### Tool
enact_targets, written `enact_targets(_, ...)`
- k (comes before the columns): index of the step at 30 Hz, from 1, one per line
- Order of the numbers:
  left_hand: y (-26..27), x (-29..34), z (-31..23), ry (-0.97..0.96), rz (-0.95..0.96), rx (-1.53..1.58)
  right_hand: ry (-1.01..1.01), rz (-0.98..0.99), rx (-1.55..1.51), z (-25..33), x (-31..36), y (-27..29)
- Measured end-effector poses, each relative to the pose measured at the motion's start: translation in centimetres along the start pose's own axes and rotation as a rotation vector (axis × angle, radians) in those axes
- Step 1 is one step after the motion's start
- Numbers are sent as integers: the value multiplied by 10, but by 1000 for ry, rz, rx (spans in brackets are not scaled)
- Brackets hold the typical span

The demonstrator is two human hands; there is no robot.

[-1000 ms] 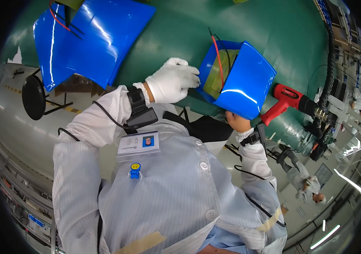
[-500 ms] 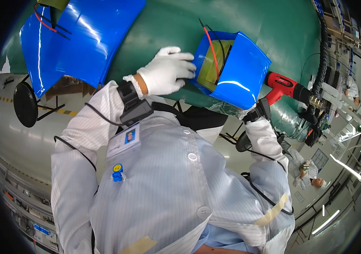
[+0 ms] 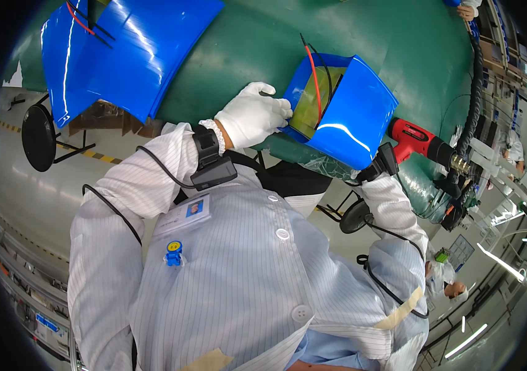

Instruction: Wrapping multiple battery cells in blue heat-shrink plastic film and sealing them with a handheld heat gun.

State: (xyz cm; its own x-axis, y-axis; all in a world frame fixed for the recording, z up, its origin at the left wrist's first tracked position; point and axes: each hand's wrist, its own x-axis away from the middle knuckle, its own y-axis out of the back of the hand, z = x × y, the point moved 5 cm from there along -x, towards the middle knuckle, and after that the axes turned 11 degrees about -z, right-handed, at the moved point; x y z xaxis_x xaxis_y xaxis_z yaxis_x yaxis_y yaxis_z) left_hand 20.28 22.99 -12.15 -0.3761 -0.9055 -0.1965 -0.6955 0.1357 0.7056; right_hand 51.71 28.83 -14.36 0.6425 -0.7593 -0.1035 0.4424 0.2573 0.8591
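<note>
A blue plastic sleeve [image 3: 357, 111] stands at the right of the green table, wrapped around a yellow-green block [image 3: 308, 110]. One red wire [image 3: 313, 77] and a black wire rise from the block. My left hand [image 3: 254, 115], in a white glove, has its fingers curled against the sleeve's left edge, gripping there. My right hand is hidden behind the sleeve's right near side; only its wrist with a black wristband [image 3: 382, 164] shows, so its fingers cannot be made out.
Right of the sleeve lies a red heat gun [image 3: 416, 137] with a metal nozzle. More blue plastic sheeting [image 3: 118, 59] with red and black wires overhangs the table's left edge. A black ribbed hose [image 3: 475, 86] runs along the right side. A round stool [image 3: 39, 137] stands at left; other people are at right.
My left fingers have gone from spread beside the sleeve to curled at its edge. The sleeve, heat gun and left sheeting sit slightly lower and further right in the picture.
</note>
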Motion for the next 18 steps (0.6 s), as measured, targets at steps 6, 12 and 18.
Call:
enact_targets(6,2,-3,-3,-55,14,13,26,-4,16,1,9,-4)
enact_targets(12,8,2,-6,-65,-106,-20,69,-19,21,3,9,-18)
enact_targets(18,5,-1,3,-75,-204,95,103,-25,66,0,27,-20)
